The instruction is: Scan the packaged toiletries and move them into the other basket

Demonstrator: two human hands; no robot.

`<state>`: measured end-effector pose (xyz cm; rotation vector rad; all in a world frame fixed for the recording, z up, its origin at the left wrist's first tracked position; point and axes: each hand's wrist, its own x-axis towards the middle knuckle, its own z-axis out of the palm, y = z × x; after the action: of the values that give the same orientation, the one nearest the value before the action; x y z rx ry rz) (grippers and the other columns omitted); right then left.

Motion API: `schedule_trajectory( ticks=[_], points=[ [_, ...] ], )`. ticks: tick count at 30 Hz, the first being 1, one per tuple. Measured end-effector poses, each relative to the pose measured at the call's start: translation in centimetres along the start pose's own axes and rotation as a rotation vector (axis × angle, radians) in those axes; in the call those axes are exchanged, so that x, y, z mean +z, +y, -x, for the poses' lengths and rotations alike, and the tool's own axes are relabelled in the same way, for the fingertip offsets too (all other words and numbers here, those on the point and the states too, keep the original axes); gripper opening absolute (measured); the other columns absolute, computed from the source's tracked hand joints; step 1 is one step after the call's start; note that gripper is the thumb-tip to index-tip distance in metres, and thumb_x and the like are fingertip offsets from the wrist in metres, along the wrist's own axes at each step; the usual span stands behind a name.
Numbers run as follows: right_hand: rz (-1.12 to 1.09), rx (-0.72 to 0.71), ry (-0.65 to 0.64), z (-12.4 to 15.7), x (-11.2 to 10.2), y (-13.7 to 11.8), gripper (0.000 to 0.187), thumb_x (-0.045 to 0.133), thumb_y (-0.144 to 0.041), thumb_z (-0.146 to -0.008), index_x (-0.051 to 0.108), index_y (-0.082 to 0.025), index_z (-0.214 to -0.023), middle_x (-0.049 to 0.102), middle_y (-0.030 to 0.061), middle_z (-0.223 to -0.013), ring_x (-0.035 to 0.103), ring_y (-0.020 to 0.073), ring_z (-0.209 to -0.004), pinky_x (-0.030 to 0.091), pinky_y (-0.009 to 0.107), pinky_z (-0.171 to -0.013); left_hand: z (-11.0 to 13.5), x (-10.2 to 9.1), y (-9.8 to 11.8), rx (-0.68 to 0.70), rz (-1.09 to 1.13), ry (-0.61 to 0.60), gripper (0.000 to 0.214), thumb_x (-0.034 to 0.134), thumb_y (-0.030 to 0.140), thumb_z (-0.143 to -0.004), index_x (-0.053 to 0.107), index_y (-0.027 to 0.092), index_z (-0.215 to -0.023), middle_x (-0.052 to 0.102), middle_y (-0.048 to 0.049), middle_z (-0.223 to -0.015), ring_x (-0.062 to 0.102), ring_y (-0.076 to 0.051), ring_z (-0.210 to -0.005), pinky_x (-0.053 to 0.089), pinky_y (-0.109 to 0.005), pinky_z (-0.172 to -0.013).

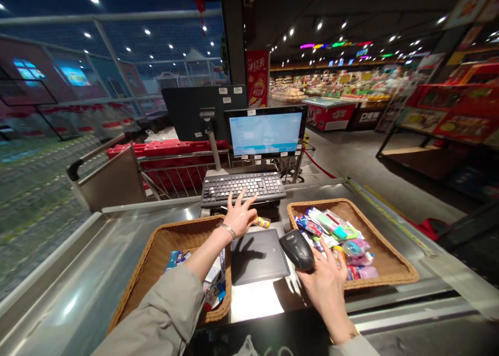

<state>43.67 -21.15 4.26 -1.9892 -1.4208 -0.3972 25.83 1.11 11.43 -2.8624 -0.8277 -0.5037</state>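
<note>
My left hand [239, 215] reaches over the front edge of a black keyboard [244, 186], its fingers spread on or just above the keys. A small yellow and pink item [262, 222] shows beside its thumb; whether the hand touches it I cannot tell. My right hand [325, 278] is closed around a black barcode scanner [297, 249], at the left edge of a wicker basket [390, 252]. Colourful packaged goods [339, 234] fill much of that basket. Under my left forearm stands another wicker basket [156, 252] holding a few packages, partly hidden by my sleeve.
Between the baskets lies a dark flat pad [260, 257] on the metal counter [78, 273]. Behind the keyboard stands a lit monitor [267, 132], with a second screen [183, 111] turned away. A metal cart [175, 174] is beyond the counter, and shelving [448, 117] rises at right.
</note>
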Motion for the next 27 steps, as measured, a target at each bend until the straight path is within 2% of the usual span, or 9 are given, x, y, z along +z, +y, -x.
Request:
schedule_trajectory(
  ticks=[8, 11, 19, 27],
  points=[
    [0.077, 0.073, 0.076, 0.5, -0.8, 2.2, 0.023, 0.059, -0.041, -0.078, 0.068, -0.022, -0.087, 0.071, 0.0083, -0.108, 0.047, 0.0306, -0.126, 0.019, 0.053, -0.108, -2.4, 1.1, 1.9, 0.079, 0.034, 0.011, 0.016, 0.062, 0.041, -0.084, 0.067, 0.025, -0.082, 0.045, -0.0007, -0.149, 0.013, -0.039, -0.146, -0.005, -0.075, -0.108],
    [0.091, 0.112, 0.097, 0.8, -0.8, 3.1, 0.026, 0.060, -0.043, -0.078, 0.069, -0.021, -0.090, 0.071, 0.0091, -0.111, 0.049, 0.0303, -0.124, 0.020, 0.052, -0.108, -3.2, 1.4, 2.8, 0.104, 0.054, 0.015, 0.014, 0.063, 0.038, -0.084, 0.067, 0.026, -0.081, 0.045, -0.0005, -0.148, 0.013, -0.038, -0.146, -0.006, -0.075, -0.108],
    [0.093, 0.232, 0.109, 1.1, -1.9, 4.7, 0.031, 0.057, -0.049, -0.079, 0.070, -0.021, -0.087, 0.072, 0.0080, -0.106, 0.047, 0.0307, -0.125, 0.016, 0.051, -0.108, -5.4, 2.4, 4.7, 0.182, 0.084, 0.002, 0.010, 0.063, 0.035, -0.083, 0.068, 0.026, -0.082, 0.044, -0.0006, -0.149, 0.012, -0.037, -0.146, -0.006, -0.076, -0.108],
    [0.160, 0.279, 0.190, 1.4, -3.0, 6.2, 0.037, 0.052, -0.055, -0.081, 0.070, -0.023, -0.082, 0.073, 0.0065, -0.103, 0.049, 0.0298, -0.122, 0.021, 0.050, -0.105, -7.3, 3.2, 7.0, 0.268, 0.127, 0.006, 0.007, 0.064, 0.031, -0.083, 0.068, 0.027, -0.086, 0.044, -0.0013, -0.150, 0.013, -0.037, -0.146, -0.007, -0.076, -0.107]
  ],
)
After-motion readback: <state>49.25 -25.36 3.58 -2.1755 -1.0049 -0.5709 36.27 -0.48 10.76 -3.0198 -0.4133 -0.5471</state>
